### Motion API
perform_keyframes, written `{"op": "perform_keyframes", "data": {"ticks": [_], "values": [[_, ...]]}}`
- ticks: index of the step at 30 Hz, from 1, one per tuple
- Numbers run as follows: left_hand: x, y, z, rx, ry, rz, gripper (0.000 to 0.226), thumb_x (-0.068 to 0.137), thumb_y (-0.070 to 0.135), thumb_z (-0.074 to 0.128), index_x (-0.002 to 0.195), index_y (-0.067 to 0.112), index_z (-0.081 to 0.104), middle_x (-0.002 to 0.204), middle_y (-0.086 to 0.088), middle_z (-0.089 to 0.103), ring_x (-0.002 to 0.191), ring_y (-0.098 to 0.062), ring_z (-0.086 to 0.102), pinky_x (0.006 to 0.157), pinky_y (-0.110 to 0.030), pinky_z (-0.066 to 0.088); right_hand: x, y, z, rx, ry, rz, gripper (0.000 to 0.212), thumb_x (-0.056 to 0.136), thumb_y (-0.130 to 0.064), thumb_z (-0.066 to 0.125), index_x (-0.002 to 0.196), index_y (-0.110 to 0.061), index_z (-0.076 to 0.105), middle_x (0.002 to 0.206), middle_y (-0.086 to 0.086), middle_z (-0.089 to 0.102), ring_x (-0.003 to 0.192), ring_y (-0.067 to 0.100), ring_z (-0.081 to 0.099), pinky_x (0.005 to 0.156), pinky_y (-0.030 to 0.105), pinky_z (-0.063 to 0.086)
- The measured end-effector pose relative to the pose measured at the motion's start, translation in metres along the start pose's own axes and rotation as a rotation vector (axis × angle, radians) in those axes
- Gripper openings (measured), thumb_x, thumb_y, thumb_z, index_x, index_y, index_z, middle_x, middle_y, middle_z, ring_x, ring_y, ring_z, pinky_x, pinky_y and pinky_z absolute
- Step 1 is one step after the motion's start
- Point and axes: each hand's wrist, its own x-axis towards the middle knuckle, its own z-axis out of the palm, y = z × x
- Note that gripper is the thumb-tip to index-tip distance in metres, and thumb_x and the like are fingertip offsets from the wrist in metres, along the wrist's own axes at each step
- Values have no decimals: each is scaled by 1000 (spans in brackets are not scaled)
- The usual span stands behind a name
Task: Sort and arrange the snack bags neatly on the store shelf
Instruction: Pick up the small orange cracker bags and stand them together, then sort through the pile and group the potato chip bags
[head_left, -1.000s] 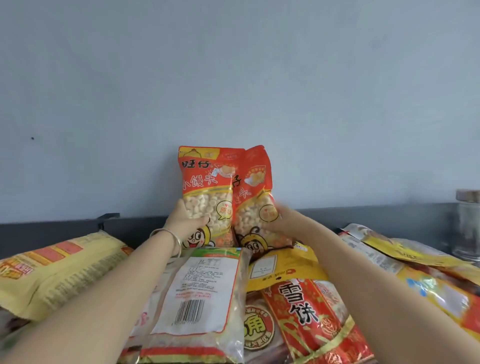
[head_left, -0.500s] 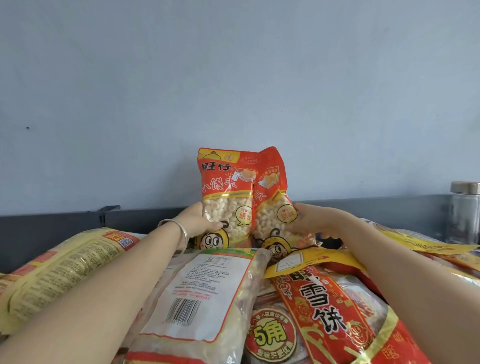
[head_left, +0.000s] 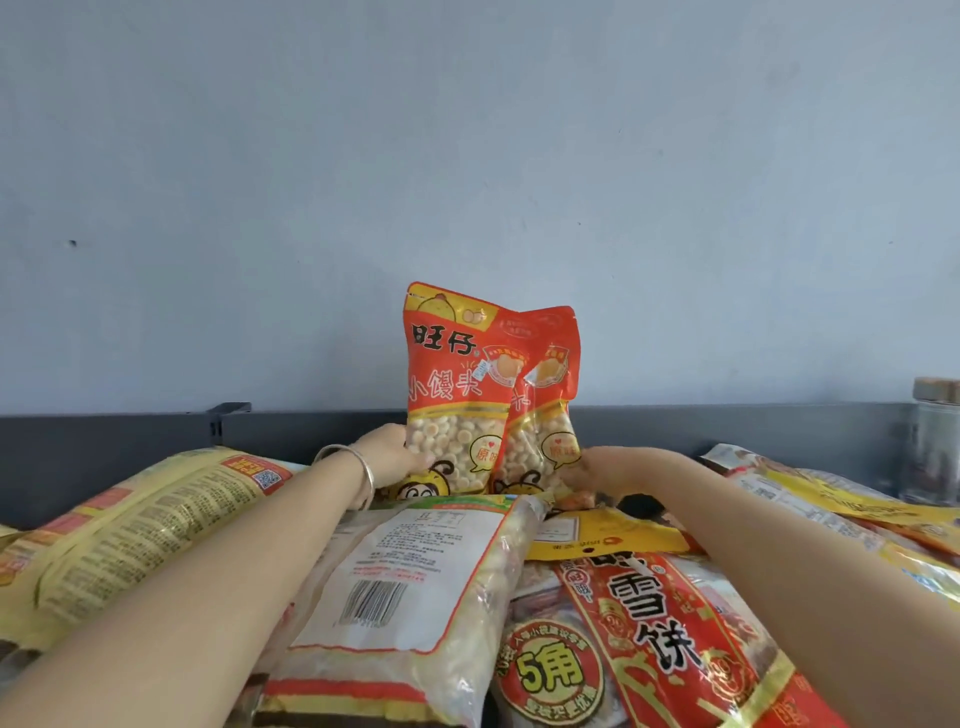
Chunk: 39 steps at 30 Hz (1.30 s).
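Two red snack bags with clear windows of small round biscuits stand upright against the wall at the shelf's back. The front red bag (head_left: 457, 374) overlaps the rear red bag (head_left: 550, 364), which leans right. My left hand (head_left: 389, 457), with a bangle on the wrist, grips the front bag's lower left edge. At the rear bag's lower right corner, my right hand (head_left: 608, 467) touches the bag; its fingertips are blurred and partly hidden.
Loose bags lie in a heap in front: a large yellow bag (head_left: 130, 530) at left, a white-backed bag (head_left: 415, 571) in the middle, a red rice-cracker bag (head_left: 649, 623), yellow bags (head_left: 831, 499) at right. A glass jar (head_left: 935, 441) stands far right by the dark back rail (head_left: 130, 436).
Both red bags have shifted right and stand closer together, the front one covering more of the rear one. My right hand has dropped lower, to the rear bag's bottom corner.
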Motion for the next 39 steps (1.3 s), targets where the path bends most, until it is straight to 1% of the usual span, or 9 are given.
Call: {"op": "perform_keyframes", "data": {"ticks": [3, 7, 10, 15, 18, 21, 28, 32, 39], "values": [[-2, -3, 2, -100, -13, 19, 28, 95, 9, 50, 123, 8, 55, 124, -13, 59, 111, -21, 54, 98, -30, 39, -3, 6, 9, -77, 77, 40, 49, 98, -53, 32, 141, -31, 38, 138, 2, 52, 125, 27, 50, 103, 45, 42], [4, -8, 10, 402, -102, -193, 32, 100, 21, 39, 120, 3, 56, 115, -14, 58, 92, -17, 43, 77, -26, 35, 0, 11, 12, -307, 181, 196, 51, 93, -60, 31, 131, -32, 51, 131, -2, 57, 120, 27, 53, 99, 48, 43], [4, -4, 6, 543, -120, -176, 26, 99, 21, 38, 101, 9, 60, 94, -4, 56, 85, -19, 49, 75, -29, 41, -9, 9, 8, -410, 128, 183, 56, 89, -62, 39, 122, -20, 56, 121, 1, 60, 110, 27, 57, 94, 47, 46], [-15, 20, -2, 528, 23, -103, 22, 96, 26, 44, 104, 11, 58, 88, -2, 55, 80, -18, 53, 66, -24, 41, -36, -15, -1, -403, 315, -11, 21, 92, -40, 46, 88, -21, 52, 89, -2, 57, 76, 18, 56, 62, 30, 43], [-31, 34, 0, 477, 90, -82, 27, 96, 25, 48, 109, 5, 59, 90, -10, 60, 86, -24, 59, 64, -24, 41, -49, -38, 1, -269, 318, -197, 28, 95, -35, 45, 103, -16, 63, 100, 1, 62, 88, 21, 60, 69, 33, 47], [-44, 41, 3, 419, 166, -42, 24, 95, 23, 51, 95, 4, 64, 100, -15, 65, 89, -26, 61, 66, -25, 42, -61, -58, 5, -174, 330, -340, 29, 94, -33, 47, 113, -20, 66, 114, -1, 64, 100, 21, 59, 83, 37, 51], [-89, 40, -19, 411, 271, 100, 24, 94, 19, 51, 102, 7, 70, 111, -5, 67, 97, -20, 59, 83, -27, 43, -83, -92, 12, -92, 377, -577, 29, 96, -27, 49, 116, -14, 67, 114, 4, 66, 95, 21, 61, 83, 34, 53], [-124, 20, -50, 430, 343, 67, 24, 93, 16, 51, 107, 8, 69, 112, -6, 67, 103, -22, 60, 85, -25, 41, -96, -126, 20, -107, 353, -694, 30, 99, -25, 46, 119, -15, 66, 121, 2, 64, 113, 26, 54, 107, 44, 34], [-164, -40, -93, 417, 335, -131, 39, 92, 25, 54, 131, 18, 51, 133, -5, 52, 121, -22, 49, 94, -28, 39, -106, -185, 34, -117, 258, -828, 33, 97, -25, 51, 127, -16, 59, 128, 1, 60, 111, 19, 57, 90, 26, 43]]}}
